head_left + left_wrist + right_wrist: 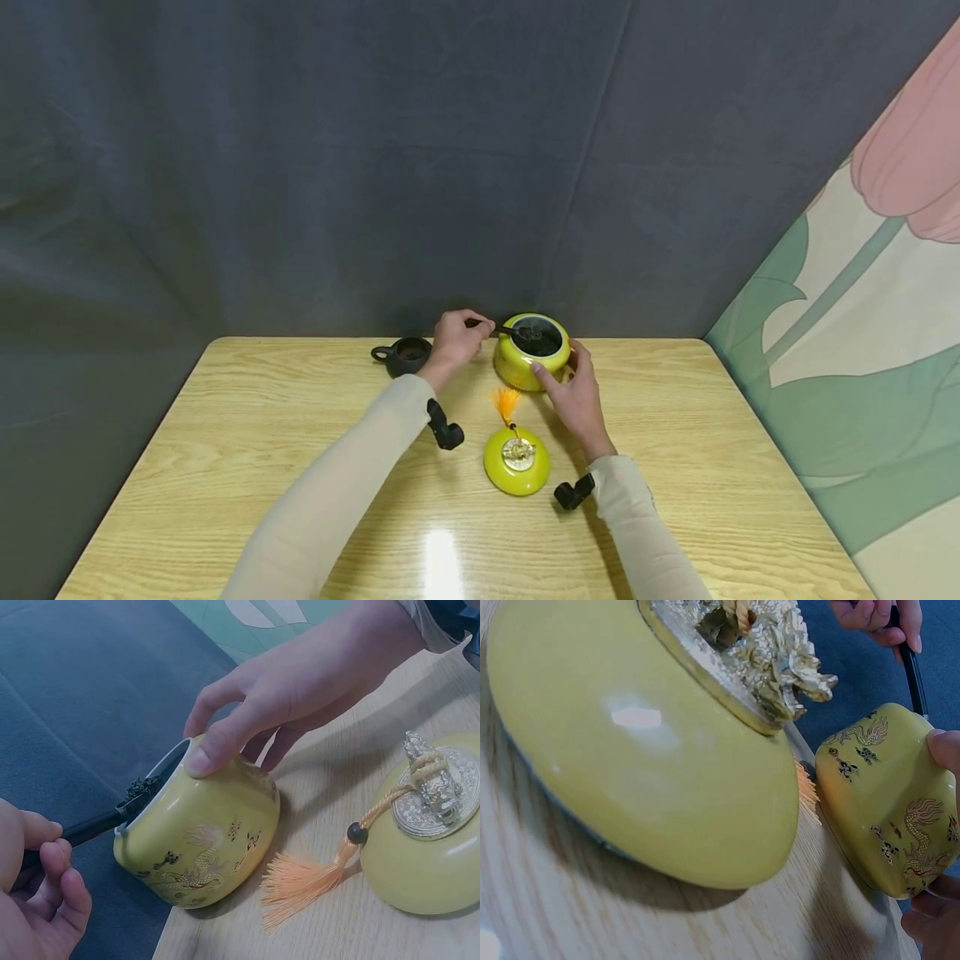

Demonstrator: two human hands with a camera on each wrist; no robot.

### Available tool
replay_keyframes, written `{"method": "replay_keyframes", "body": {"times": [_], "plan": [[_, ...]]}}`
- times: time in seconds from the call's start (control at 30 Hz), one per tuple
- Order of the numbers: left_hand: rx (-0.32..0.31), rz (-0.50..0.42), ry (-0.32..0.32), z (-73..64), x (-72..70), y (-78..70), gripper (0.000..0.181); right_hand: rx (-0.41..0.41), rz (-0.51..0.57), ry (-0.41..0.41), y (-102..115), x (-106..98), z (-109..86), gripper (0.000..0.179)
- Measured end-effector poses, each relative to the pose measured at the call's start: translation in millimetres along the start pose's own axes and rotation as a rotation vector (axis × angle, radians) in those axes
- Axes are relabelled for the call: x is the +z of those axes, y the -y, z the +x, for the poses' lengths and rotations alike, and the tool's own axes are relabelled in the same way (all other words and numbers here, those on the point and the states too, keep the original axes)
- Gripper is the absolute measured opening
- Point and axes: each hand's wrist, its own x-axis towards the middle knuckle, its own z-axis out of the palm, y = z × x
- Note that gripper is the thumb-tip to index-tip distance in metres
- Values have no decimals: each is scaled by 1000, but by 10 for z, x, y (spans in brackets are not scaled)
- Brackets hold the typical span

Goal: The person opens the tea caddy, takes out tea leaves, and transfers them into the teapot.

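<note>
A yellow jar [531, 354] with gold dragons stands near the table's far edge, with dark tea leaves [537, 337] in its mouth. My right hand [572, 382] grips its side, thumb on the near wall and fingers round the right; the left wrist view shows the thumb [206, 754] at the rim of the jar [202, 840], which leans. My left hand [474, 327] pinches a black scoop [510, 330] whose tip lies in the jar's mouth with leaves on it [139, 787]. The jar's yellow lid [516, 460], with a silver knob and an orange tassel [506, 402], lies on the table in front.
A small dark teapot [405, 357] stands left of my left hand by the far edge. The wooden table [262, 433] meets a grey curtain behind and a flowered wall on the right. In the right wrist view the lid [630, 750] fills the foreground beside the jar [885, 810].
</note>
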Motion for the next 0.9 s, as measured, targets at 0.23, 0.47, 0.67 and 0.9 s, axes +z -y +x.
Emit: {"method": "replay_keyframes", "body": {"times": [0.23, 0.47, 0.67, 0.9], "plan": [[-27, -44, 9, 2, -41, 22, 19, -6, 7, 4, 2, 18, -2, 88], [-30, -116, -6, -22, -137, -9, 17, -6, 6, 7, 7, 26, -1, 88], [-34, -183, -32, -53, -255, -39, 17, -2, -2, 9, -6, 32, 24, 89], [-33, -221, -52, -62, -431, -7, 18, 14, 5, 20, -19, 36, 35, 89]]}}
